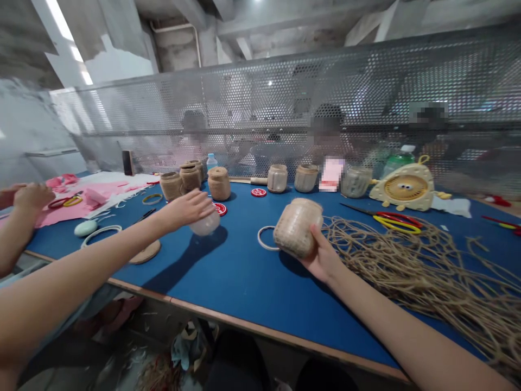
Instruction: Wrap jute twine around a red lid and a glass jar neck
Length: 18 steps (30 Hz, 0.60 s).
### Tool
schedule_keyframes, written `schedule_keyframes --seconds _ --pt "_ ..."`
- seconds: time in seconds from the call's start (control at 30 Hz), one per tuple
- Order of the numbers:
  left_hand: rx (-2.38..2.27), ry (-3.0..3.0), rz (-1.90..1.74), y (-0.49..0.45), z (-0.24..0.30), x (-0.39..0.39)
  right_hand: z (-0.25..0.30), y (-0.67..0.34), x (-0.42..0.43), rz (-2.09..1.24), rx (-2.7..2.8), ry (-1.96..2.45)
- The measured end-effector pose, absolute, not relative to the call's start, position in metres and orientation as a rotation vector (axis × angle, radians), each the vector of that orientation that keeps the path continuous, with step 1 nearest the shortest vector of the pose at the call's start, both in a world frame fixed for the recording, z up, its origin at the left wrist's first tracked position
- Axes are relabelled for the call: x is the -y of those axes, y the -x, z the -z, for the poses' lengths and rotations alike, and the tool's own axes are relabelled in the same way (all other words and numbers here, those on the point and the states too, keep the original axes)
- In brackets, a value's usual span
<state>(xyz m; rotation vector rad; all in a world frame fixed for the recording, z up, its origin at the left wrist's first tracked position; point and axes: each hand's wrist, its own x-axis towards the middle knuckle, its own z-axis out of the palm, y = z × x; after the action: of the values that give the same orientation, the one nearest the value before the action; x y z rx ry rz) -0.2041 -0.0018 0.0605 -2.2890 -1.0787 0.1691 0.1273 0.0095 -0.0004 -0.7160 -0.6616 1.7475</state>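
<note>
Hands differ: left hand [188, 209] open on a clear jar [207, 224], right hand [323, 255] gripping a woven jar [297, 228].

Rough matt cane jar [298, 228] w/ smooth glossy plastic jar [207, 224]

You faced a blue table [244, 266], a perforated metal screen [293, 92] beyond it, and a concrete ceiling [260, 21] with a strip light [67, 35].

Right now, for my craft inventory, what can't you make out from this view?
Head view:
Clear round object: top hidden by the left hand.
Woven basket: inside hidden by its wall, underside by right hand.
Printed card: blurred.
Fibre strands: cut off by right edge.
Seated people: blurred behind perforated metal screen.
</note>
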Motion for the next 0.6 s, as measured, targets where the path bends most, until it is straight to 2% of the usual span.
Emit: schedule_keyframes --seconds 0.13,0.23,0.4,0.6 --pt "0.614 2.285 -0.086 0.134 -0.052 0.016 -0.005 -0.134 -0.012 -1.725 0.636 0.678" --pt "0.316 2.101 -0.185 0.091 -0.041 0.035 -0.009 -0.139 -0.014 -1.706 0.626 0.657" --pt "0.305 1.692 -0.399 0.069 -0.035 0.061 -0.011 -0.145 -0.017 -1.676 0.608 0.645" --pt "0.374 1.692 -0.283 0.073 -0.036 0.069 -0.009 -0.146 -0.019 -1.696 0.615 0.639"
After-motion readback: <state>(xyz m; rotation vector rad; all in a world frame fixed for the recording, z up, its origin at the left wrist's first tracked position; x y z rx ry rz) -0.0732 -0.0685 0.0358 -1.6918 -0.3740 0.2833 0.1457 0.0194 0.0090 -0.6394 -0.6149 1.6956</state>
